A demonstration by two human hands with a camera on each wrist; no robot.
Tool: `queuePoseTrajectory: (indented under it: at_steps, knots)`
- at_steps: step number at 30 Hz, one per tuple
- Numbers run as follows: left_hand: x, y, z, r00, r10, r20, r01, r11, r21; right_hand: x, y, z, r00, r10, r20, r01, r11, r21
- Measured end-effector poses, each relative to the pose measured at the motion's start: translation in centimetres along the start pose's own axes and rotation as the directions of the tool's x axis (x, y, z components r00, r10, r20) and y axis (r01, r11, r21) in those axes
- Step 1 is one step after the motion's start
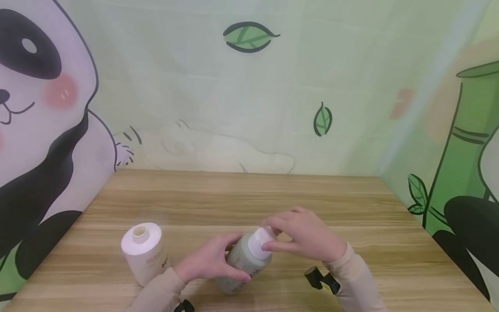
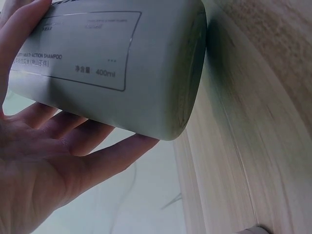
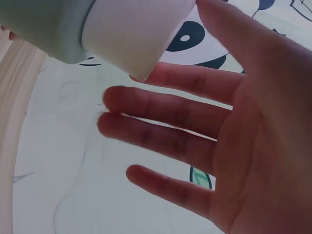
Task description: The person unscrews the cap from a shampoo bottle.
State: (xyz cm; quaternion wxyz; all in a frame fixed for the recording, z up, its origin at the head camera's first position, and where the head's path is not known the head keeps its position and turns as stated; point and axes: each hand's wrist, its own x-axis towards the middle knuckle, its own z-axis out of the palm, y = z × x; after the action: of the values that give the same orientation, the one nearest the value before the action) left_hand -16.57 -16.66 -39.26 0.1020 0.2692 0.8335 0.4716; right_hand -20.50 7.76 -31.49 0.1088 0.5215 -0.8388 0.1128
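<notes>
A grey-green shampoo bottle (image 1: pixel 238 258) leans to the right over the table, its base close to the wood. My left hand (image 1: pixel 210 260) grips its body, thumb across the front and fingers behind. The label reads "multi-action shampoo" and 400ml on the bottle in the left wrist view. On its top sits a white cap (image 1: pixel 257 245), which my right hand (image 1: pixel 308 234) pinches between thumb and index finger. In the right wrist view the other fingers (image 3: pixel 165 107) extend away from the cap (image 3: pixel 131 34).
To the left of my left hand stands a white bottle (image 1: pixel 146 262) with a bare, uncapped neck. The wood-grain table (image 1: pixel 249 195) ends at a backdrop (image 1: pixel 202 86) printed with pandas, leaves and bamboo. A dark wrist camera mount (image 1: pixel 321 279) sits by my right sleeve.
</notes>
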Motion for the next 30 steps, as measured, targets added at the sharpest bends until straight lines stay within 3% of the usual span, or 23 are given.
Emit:
queuePoseTrajectory:
  at_steps: [7,10,13,20,30]
  knots:
    - [0.00,-0.06,0.05,1.000,0.018,0.000,-0.018,1.000,-0.014,-0.18,0.44,-0.02,0.987,-0.159,-0.024,0.160,0.986,0.042]
    - [0.01,-0.06,0.02,1.000,0.025,0.001,-0.025,0.999,-0.021,-0.22,0.61,0.00,0.981,-0.189,-0.030,0.191,0.979,0.070]
    - [0.02,-0.07,-0.01,1.000,0.026,-0.001,-0.026,0.999,-0.018,-0.22,0.58,0.03,0.987,-0.162,-0.012,0.162,0.983,0.083]
    - [-0.01,-0.07,0.12,1.000,0.024,-0.011,-0.024,1.000,0.012,0.05,0.14,-0.17,0.997,-0.001,0.073,-0.005,0.997,0.081]
    - [0.00,-0.04,0.15,1.000,0.023,-0.016,-0.023,1.000,0.019,0.14,0.06,-0.09,0.999,-0.030,0.033,0.029,0.999,0.040]
